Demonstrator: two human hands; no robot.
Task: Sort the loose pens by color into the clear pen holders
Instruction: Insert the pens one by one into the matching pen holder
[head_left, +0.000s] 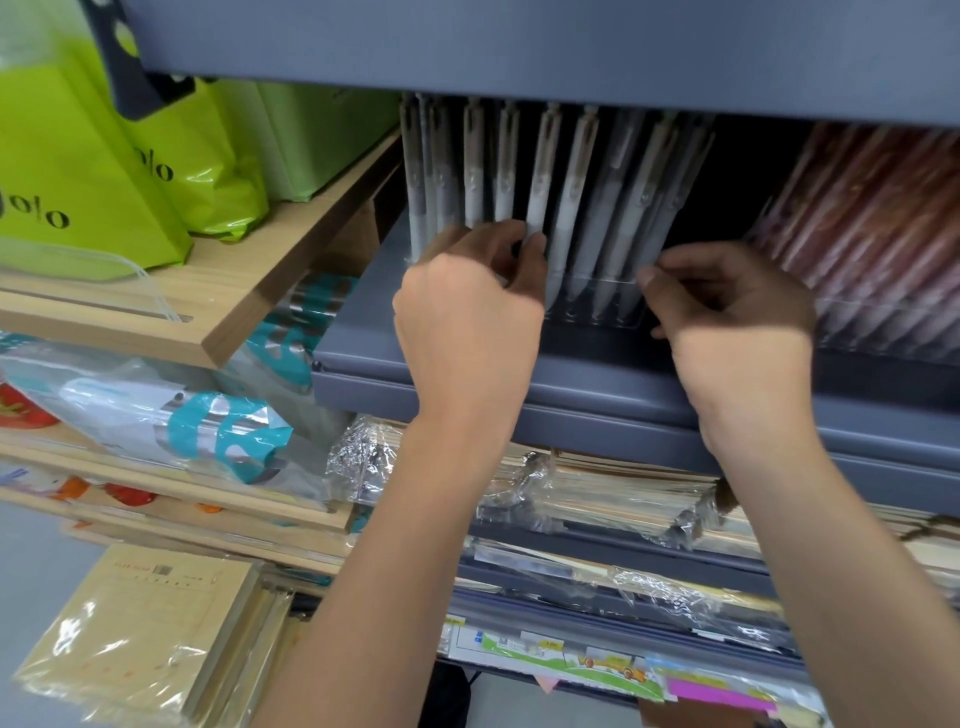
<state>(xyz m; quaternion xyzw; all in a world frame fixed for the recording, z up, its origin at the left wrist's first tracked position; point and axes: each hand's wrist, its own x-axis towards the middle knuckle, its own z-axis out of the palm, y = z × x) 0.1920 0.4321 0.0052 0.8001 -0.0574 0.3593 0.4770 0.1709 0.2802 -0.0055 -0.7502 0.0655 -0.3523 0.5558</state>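
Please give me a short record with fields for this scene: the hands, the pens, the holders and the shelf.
clear holder: pale pens in a row, leaning
left hand: pinches a white pen standing in that holder
right hand: fingers curled at the holder's right edge; grip unclear
red-brown pens: in the next holder, to the right
shelf: gray, bears both holders

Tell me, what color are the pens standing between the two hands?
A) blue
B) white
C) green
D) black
B: the pens in the clear holder between the left hand and the right hand look whitish, and the left hand pinches one white pen.
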